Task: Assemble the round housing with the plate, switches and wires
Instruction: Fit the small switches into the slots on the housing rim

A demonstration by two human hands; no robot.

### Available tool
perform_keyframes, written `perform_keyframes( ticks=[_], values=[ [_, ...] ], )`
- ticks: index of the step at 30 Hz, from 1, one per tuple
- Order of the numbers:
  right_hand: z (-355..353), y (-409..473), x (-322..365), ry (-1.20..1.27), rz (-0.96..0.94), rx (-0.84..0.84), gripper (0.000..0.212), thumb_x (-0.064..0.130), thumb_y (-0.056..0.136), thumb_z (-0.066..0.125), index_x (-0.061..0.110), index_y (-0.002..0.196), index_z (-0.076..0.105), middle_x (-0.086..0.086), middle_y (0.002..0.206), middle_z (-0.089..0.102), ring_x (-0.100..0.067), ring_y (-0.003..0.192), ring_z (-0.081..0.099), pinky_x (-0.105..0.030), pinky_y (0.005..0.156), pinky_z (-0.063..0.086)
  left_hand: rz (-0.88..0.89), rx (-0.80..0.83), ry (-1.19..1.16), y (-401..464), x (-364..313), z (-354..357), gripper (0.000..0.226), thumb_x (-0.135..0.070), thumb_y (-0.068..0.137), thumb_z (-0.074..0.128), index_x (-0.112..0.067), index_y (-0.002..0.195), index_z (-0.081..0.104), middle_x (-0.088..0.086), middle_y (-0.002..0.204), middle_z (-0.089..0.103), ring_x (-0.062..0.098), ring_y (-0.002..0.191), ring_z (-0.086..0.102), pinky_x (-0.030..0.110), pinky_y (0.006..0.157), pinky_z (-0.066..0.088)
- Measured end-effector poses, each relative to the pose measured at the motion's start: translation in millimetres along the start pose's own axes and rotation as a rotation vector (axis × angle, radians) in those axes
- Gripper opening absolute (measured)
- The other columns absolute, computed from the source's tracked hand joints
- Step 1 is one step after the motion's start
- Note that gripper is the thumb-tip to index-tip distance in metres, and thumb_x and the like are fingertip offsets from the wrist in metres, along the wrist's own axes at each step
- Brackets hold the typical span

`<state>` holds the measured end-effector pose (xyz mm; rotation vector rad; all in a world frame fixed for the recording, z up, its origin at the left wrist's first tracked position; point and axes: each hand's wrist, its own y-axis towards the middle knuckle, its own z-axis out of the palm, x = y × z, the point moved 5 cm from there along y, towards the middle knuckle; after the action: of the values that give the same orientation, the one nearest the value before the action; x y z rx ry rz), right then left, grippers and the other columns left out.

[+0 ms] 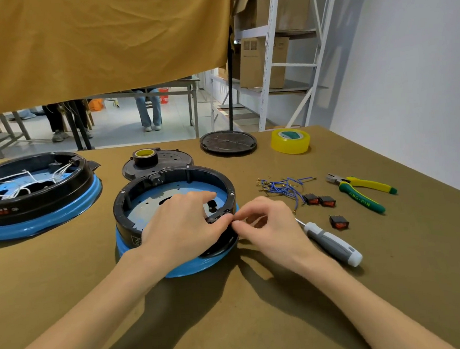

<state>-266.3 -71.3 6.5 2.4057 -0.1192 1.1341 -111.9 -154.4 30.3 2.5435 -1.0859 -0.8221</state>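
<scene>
Round housing (133,208) at worktop (260,308) centre, plate (154,204) seated inside | left hand (178,227) grip curled over rim at 4 o'clock | right hand (265,223) pinches same rim spot; item hidden | switches (319,200), wires (281,187) at 3 o'clock | judged rigid, light plastic; hold by rim.

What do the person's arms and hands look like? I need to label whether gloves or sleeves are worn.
Both arms are bare up to the frame's edge, with no sleeves in view. The left hand and right hand wear no gloves, and no rings, watch or bands show.
</scene>
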Motion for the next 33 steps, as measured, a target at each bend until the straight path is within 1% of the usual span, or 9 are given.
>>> perform_keyframes(
  ticks=[3,5,7,10,14,18,22,25,33],
  values=[
    [-12,7,6,-0.029,-0.122,-0.041,0.026,0.019,0.092,0.071,0.029,0.117,0.071,0.015,0.12,0.061,0.001,0.114,0.056,-0.014,0.095,0.045,0.069,0.03,-0.081,-1,1,-5,0.072,-0.063,0.085,0.068,-0.025,0.145,0.056,-0.012,0.053,0.054,0.001,0.057,0.055,0.012,0.053,0.037],
    [-11,12,10,-0.029,-0.193,0.064,0.03,0.011,0.093,0.067,0.027,0.118,0.074,0.016,0.134,0.061,0.003,0.135,0.045,-0.013,0.112,0.035,0.129,0.081,-0.122,-1,-1,-6,0.069,-0.061,0.085,0.07,-0.027,0.144,0.057,-0.01,0.053,0.057,0.0,0.06,0.058,0.01,0.055,0.04],
    [-11,13,7,0.021,-0.19,0.182,0.031,0.006,0.091,0.065,0.025,0.112,0.079,0.016,0.131,0.067,0.004,0.139,0.044,-0.017,0.117,0.033,0.18,0.131,-0.113,-2,-3,-5,0.059,-0.061,0.086,0.069,-0.032,0.138,0.062,-0.008,0.057,0.059,0.004,0.063,0.059,0.016,0.055,0.042],
    [-13,10,2,0.038,-0.209,0.228,0.029,0.012,0.087,0.074,0.023,0.113,0.079,0.016,0.12,0.073,0.005,0.131,0.052,-0.01,0.109,0.037,0.196,0.198,-0.086,-3,0,-3,0.048,-0.063,0.087,0.065,-0.038,0.128,0.066,-0.008,0.062,0.059,0.008,0.066,0.058,0.022,0.052,0.04],
    [-13,12,0,0.063,-0.209,0.228,0.027,0.017,0.087,0.081,0.022,0.113,0.08,0.012,0.116,0.072,-0.004,0.126,0.058,-0.015,0.107,0.042,0.203,0.19,-0.018,-4,3,-1,0.046,-0.065,0.086,0.063,-0.039,0.124,0.066,-0.013,0.064,0.058,0.002,0.069,0.058,0.018,0.051,0.036],
    [-13,12,1,0.103,-0.203,0.251,0.026,0.014,0.087,0.081,0.02,0.113,0.08,0.008,0.114,0.072,-0.01,0.12,0.061,-0.015,0.103,0.044,0.183,0.218,0.026,-4,2,0,0.042,-0.067,0.086,0.061,-0.039,0.117,0.069,-0.018,0.073,0.064,0.002,0.07,0.061,0.019,0.055,0.046],
    [-14,12,0,0.098,-0.182,0.26,0.024,0.015,0.089,0.079,0.021,0.112,0.081,0.009,0.113,0.071,-0.009,0.119,0.061,-0.018,0.103,0.046,0.176,0.215,0.033,-7,-1,-1,0.03,-0.066,0.085,0.06,-0.038,0.087,0.069,-0.017,0.062,0.06,0.001,0.064,0.059,0.015,0.048,0.038],
    [-14,14,-1,0.106,-0.189,0.253,0.023,0.015,0.091,0.077,0.02,0.112,0.081,0.01,0.112,0.072,-0.009,0.118,0.061,-0.018,0.102,0.046,0.217,0.162,0.023,-8,-3,-1,0.041,-0.063,0.084,0.06,-0.032,0.058,0.055,-0.007,0.047,0.048,0.01,0.052,0.05,0.021,0.045,0.035],
    [-17,7,3,-0.053,-0.185,0.154,0.033,0.028,0.094,0.072,0.026,0.127,0.072,0.015,0.127,0.067,0.008,0.127,0.051,-0.005,0.104,0.035,0.23,0.098,0.019,-10,-3,0,0.047,-0.067,0.081,0.054,-0.029,0.053,0.048,-0.005,0.046,0.046,0.013,0.049,0.046,0.025,0.043,0.03]
  ],
)
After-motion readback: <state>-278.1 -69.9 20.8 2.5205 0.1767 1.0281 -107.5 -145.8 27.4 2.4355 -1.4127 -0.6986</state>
